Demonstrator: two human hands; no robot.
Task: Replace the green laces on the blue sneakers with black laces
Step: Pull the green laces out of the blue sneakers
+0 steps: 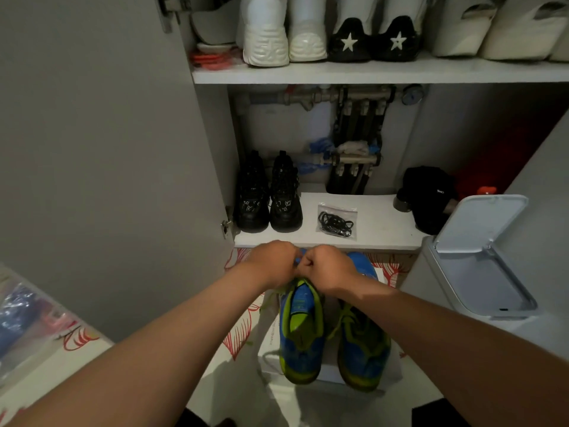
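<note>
Left hand (pixel 271 261) and right hand (pixel 328 269), fingers curled on a green lace (pixel 275 291), work the blue sneaker (pixel 303 334) — propped on a box (pixel 268 362), likely for reach; bagged black laces (pixel 335 224) wait on the shelf (pixel 378 223).

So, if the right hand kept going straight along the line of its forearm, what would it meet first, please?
Most likely the left hand, close against the right hand as both pinch the green lace; depth is unclear.

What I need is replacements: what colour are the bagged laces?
Black laces, inside a clear bag; head view.
</note>
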